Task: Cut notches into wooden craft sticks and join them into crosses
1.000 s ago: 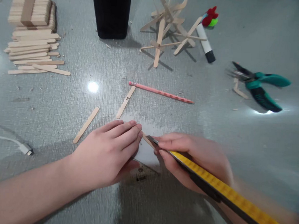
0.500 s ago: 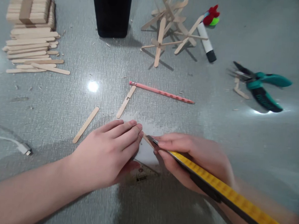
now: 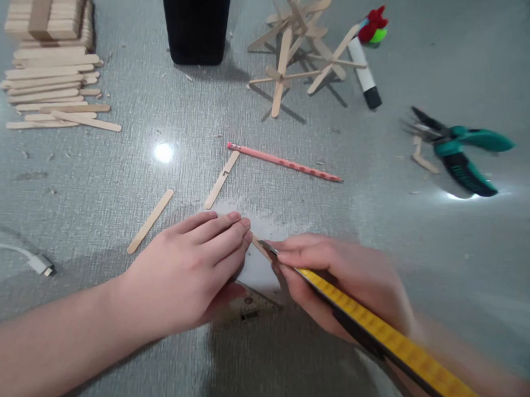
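Observation:
My right hand is closed around a yellow and black utility knife, its blade resting on a wooden craft stick. My left hand presses over the other end of that stick, fingers together, hiding most of it. Beneath both hands lies a white sheet or pad, with a printed edge showing near my left thumb. A notched craft stick lies just beyond my left fingers, touching or nearly touching a pink pencil. One plain craft stick rests left of my left hand.
Banded craft sticks and loose sticks lie at the far left. A black container stands at the back, beside a stick structure. A glue stick, green-handled pliers and a white cable lie around.
The knife has tilted slightly and its handle end has shifted a little left. My left hand stays in place on the stick; the whole view has drifted slightly.

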A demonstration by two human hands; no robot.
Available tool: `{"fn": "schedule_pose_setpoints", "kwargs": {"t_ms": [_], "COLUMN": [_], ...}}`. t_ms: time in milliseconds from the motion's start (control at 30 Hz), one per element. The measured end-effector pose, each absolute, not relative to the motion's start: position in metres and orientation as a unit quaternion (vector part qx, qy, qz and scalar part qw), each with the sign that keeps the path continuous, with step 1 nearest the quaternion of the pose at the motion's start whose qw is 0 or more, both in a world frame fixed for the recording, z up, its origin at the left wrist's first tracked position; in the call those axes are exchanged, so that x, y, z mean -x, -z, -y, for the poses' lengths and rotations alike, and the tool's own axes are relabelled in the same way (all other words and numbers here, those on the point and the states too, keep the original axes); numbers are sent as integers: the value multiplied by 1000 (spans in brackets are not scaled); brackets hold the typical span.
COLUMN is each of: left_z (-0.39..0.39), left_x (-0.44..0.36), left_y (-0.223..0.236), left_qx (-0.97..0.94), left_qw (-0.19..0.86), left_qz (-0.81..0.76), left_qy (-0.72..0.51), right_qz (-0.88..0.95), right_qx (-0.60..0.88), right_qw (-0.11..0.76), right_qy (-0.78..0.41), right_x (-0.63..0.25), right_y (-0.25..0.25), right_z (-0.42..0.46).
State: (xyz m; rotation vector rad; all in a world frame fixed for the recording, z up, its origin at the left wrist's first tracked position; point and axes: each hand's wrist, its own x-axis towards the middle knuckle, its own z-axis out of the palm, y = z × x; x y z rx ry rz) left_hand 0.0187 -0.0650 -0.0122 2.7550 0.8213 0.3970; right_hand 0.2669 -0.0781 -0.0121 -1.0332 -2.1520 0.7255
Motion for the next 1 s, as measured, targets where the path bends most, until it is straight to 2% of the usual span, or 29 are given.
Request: {"fn": "schedule_pose_setpoints", "kwargs": {"t_ms": [1000], "left_z": [63], "left_x": [-19], "left_y": [10], "left_qx": [-941], "left_qw": [127], "left_qz": [-284], "left_qy": [-131], "right_qz": [805], "right_qx": [411], "right_qw": [326], "right_qy": [-275], "right_x": [-267], "right_y": [16], "right_z": [77]}}
